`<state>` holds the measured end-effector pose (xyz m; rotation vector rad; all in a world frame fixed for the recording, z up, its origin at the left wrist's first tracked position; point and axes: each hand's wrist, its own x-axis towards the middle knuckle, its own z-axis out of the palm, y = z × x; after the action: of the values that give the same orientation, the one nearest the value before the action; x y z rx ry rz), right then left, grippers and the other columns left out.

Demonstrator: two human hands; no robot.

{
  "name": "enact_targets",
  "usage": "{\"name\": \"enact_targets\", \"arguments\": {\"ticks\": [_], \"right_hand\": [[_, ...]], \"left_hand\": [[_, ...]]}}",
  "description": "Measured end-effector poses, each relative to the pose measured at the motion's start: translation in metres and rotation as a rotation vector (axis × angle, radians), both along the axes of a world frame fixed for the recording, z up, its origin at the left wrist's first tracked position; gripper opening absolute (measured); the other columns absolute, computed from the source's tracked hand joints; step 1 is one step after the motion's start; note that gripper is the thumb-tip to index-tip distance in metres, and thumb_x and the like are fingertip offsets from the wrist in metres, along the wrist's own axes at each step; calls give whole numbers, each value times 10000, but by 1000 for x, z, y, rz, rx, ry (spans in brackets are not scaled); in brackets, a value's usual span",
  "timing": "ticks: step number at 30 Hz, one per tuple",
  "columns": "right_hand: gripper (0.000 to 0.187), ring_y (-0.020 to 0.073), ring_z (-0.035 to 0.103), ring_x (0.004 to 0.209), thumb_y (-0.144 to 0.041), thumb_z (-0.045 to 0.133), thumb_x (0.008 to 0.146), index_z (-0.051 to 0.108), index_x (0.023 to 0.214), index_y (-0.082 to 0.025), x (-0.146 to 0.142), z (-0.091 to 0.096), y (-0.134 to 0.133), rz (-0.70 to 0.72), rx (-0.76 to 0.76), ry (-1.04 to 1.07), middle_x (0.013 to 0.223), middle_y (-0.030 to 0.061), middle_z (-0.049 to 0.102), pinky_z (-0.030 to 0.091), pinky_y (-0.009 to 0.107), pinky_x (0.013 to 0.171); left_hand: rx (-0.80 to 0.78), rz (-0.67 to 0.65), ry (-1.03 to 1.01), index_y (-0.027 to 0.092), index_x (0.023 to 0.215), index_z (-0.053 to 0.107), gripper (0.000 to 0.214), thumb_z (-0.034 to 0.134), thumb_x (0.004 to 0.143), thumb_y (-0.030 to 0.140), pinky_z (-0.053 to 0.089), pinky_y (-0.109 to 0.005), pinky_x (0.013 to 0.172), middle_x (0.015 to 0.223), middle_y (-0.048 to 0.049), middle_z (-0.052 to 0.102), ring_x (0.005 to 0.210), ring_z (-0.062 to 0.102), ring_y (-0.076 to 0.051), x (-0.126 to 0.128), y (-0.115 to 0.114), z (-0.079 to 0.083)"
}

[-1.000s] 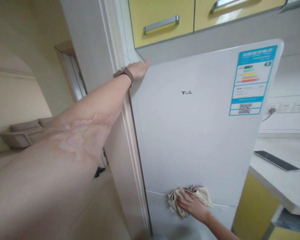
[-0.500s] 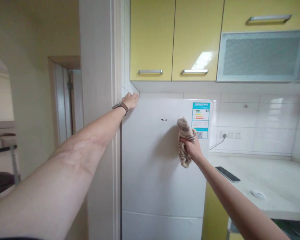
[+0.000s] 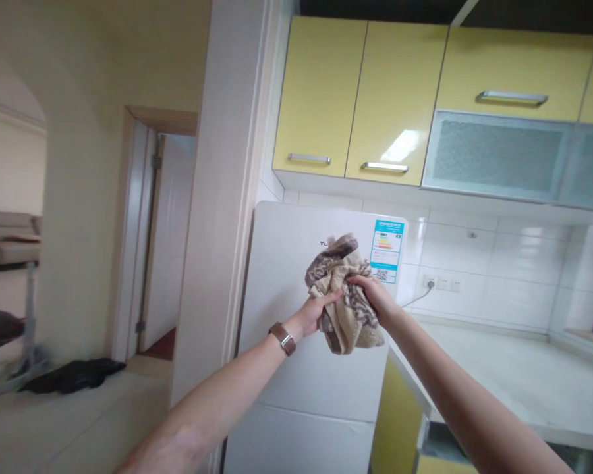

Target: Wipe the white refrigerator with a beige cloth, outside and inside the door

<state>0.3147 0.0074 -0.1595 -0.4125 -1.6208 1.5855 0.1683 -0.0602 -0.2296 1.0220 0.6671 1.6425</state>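
Observation:
Both my hands grip a bunched brown and cream patterned cloth (image 3: 343,303) in front of a white fridge (image 3: 296,368). My left hand (image 3: 313,315), with a brown-strapped watch (image 3: 282,338) at the wrist, pinches the cloth's left side, thumb on top. On the right side, my right hand (image 3: 375,295) is closed on the cloth, its thumb lying across the folds. The cloth hides part of the fridge's brand letters. A blue and white energy label (image 3: 386,250) is stuck near the fridge's upper right corner. Whether the cloth touches the door, I cannot tell.
Yellow wall cabinets (image 3: 321,92) hang above the fridge. To the right runs a white countertop (image 3: 504,368), with a plugged-in socket (image 3: 429,282) on the tiles. A door frame post (image 3: 217,197) stands close on the left. Beyond it, a black item (image 3: 74,375) lies on the floor.
My left hand has left the fridge's top left edge and come to the cloth, which is now bunched between both hands. The view has swung left and tilted.

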Motion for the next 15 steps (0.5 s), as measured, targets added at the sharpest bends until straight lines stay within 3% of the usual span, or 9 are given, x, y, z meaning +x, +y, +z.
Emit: {"name": "enact_targets", "arguments": {"ticks": [2,5,9,13,15], "right_hand": [[412,265,770,879,-232,802,663,709,1060,-181,10,3,-3,-18,13,-5,948,71,798,634,390,857],[438,263,774,894,-183,810,650,699,1074,-182,21,7,-2,28,-11,22,965,78,796,636,388,852],[373,261,766,902,-221,781,668,679,1025,-184,18,0,9,64,4,-44,954,83,783,626,386,833],[410,247,730,1003,-427,737,768,650,1091,-191,6,-8,32,-168,336,-205,1098,94,757,593,406,926],[493,268,698,1070,-553,657,836,616,1165,-188,0,-3,47,-343,494,-287,1209,129,716,569,463,974]], "left_hand": [[29,44,-41,176,1190,747,413,831,849,393,606,-388,988,1083,-123,814,1023,781,-282,7,-6,5],[-13,-31,-48,125,1190,747,449,690,954,503,589,-401,1053,1119,-163,804,1102,768,-300,6,-13,13],[-81,-15,-82,140,1112,757,434,647,958,531,602,-398,1042,1053,-154,812,1126,764,-321,0,-17,13],[-138,26,-37,129,1105,750,321,792,834,297,620,-410,1019,1054,-167,811,1066,785,-320,-3,-18,15],[-75,156,-49,145,1124,743,368,826,778,237,622,-432,1028,1088,-159,809,1076,782,-323,-8,-19,20]]}}
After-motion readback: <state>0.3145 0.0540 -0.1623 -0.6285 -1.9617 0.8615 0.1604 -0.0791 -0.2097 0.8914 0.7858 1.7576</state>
